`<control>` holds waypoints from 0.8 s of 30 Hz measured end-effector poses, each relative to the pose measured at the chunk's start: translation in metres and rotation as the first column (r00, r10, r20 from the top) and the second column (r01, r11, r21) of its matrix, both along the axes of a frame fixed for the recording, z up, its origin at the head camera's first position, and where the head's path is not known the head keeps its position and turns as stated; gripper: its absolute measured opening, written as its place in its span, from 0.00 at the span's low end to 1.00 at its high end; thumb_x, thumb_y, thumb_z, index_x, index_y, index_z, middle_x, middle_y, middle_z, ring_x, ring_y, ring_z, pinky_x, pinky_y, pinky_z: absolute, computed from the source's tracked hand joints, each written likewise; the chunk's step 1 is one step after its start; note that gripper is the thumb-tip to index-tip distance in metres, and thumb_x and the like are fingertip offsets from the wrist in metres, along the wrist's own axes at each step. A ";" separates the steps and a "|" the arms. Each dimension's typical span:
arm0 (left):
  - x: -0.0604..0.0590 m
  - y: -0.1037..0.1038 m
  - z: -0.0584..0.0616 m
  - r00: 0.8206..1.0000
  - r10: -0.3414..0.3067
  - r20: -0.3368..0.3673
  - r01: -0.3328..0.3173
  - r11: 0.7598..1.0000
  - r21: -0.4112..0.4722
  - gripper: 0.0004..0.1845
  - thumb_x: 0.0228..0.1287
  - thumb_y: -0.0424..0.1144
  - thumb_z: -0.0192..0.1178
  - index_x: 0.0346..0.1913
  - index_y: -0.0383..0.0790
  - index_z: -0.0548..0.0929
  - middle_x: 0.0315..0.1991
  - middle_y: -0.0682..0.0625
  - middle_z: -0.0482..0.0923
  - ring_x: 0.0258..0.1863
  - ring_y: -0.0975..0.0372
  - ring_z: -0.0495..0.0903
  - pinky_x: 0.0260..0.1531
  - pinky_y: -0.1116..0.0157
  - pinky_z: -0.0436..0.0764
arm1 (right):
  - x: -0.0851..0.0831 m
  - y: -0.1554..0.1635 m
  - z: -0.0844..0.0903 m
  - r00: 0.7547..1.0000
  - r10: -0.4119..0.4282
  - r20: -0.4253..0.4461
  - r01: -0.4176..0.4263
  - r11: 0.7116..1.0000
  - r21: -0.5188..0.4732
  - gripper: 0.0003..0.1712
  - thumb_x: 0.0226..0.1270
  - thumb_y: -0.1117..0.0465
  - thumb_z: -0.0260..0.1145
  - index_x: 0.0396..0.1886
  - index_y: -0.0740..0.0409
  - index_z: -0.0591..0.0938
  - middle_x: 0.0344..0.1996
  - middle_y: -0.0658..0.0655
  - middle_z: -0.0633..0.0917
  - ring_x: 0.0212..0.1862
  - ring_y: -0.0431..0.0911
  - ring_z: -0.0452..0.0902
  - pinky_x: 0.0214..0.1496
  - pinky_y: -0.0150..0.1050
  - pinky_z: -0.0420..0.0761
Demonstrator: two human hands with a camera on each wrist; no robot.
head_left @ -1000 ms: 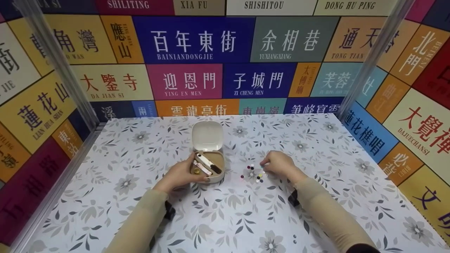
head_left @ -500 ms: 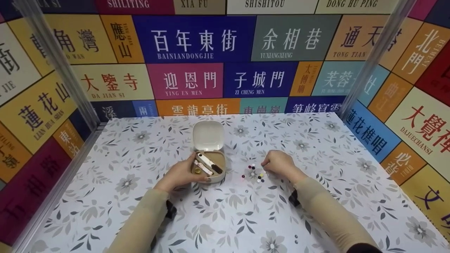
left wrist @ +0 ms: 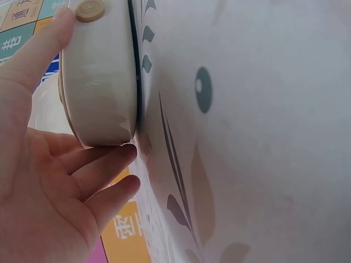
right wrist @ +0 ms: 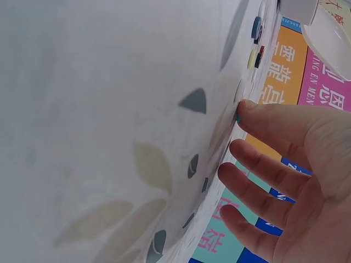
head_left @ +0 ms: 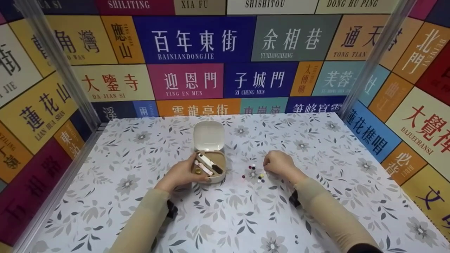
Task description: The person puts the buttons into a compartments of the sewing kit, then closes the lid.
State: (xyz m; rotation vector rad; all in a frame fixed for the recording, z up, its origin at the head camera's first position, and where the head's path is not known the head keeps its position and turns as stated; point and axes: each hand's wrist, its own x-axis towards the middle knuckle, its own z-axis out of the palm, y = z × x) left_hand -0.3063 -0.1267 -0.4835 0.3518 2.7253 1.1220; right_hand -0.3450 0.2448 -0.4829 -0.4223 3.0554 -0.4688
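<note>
Two sleeved forearms enter from the near edge of the desk (head_left: 105, 196), which is covered in a grey floral cloth.

Left hand (head_left: 181, 174): thumb and fingers curled round the near-left end of a small cream case (head_left: 210, 168), steadying it on the desk. The left wrist view shows the thumb lying along the case wall and the fingers tucked under its rounded corner.

Right hand (head_left: 279, 163): fingers curled loosely down, tips at the desk just right of a scatter of small coloured beads (head_left: 254, 173). In the right wrist view the forefinger tip touches the cloth and a speck of green sits at it. Whether thumb and forefinger pinch a bead cannot be told; no thumb shows.

Beads lie between the two hands, near the case's right side but apart from it.

Case contents: a slim white-and-black tool (head_left: 210, 162), a pink piece and a small tan disc beside it. The hinged lid (head_left: 209, 135) lies open on the far side.

Handling, judged: beads are tiny, light, hard and prone to roll, so a fingertip pinch from above suits them. The case looks like rigid, smooth, light plastic; it slides easily, so hold it by the side walls.

Far: walls of coloured panels with place names.
</note>
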 end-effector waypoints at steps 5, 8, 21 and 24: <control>0.000 0.001 0.000 1.000 -0.003 -0.011 0.003 1.000 -0.029 0.68 0.35 0.64 0.77 0.78 0.46 0.49 0.66 0.40 0.70 0.62 0.48 0.71 0.64 0.50 0.66 | 0.000 0.003 0.000 1.000 -0.009 0.014 0.009 1.000 -0.027 0.02 0.49 0.61 0.72 0.22 0.51 0.85 0.23 0.47 0.82 0.26 0.44 0.74 0.29 0.43 0.76; -0.001 0.001 0.000 1.000 -0.003 -0.012 0.003 0.999 -0.036 0.68 0.35 0.64 0.76 0.78 0.45 0.48 0.66 0.39 0.69 0.62 0.48 0.70 0.64 0.50 0.65 | 0.001 0.004 0.000 0.999 -0.023 0.023 0.024 0.998 -0.049 0.04 0.48 0.61 0.73 0.20 0.51 0.84 0.21 0.46 0.81 0.24 0.44 0.73 0.27 0.42 0.75; -0.001 0.001 -0.003 1.000 0.003 0.015 -0.003 0.999 0.032 0.68 0.33 0.62 0.78 0.78 0.50 0.49 0.68 0.40 0.66 0.64 0.45 0.67 0.65 0.47 0.61 | 0.001 0.015 0.001 0.992 -0.082 0.096 0.099 0.977 -0.190 0.04 0.53 0.60 0.70 0.22 0.53 0.85 0.21 0.48 0.82 0.24 0.44 0.74 0.26 0.38 0.74; -0.001 0.000 -0.002 1.000 0.013 0.021 -0.014 0.999 0.042 0.68 0.32 0.62 0.78 0.78 0.52 0.49 0.69 0.41 0.66 0.65 0.45 0.67 0.66 0.46 0.60 | 0.001 0.017 0.003 0.990 -0.087 0.115 0.113 0.962 -0.246 0.04 0.55 0.60 0.69 0.26 0.54 0.86 0.23 0.49 0.83 0.24 0.43 0.74 0.27 0.37 0.74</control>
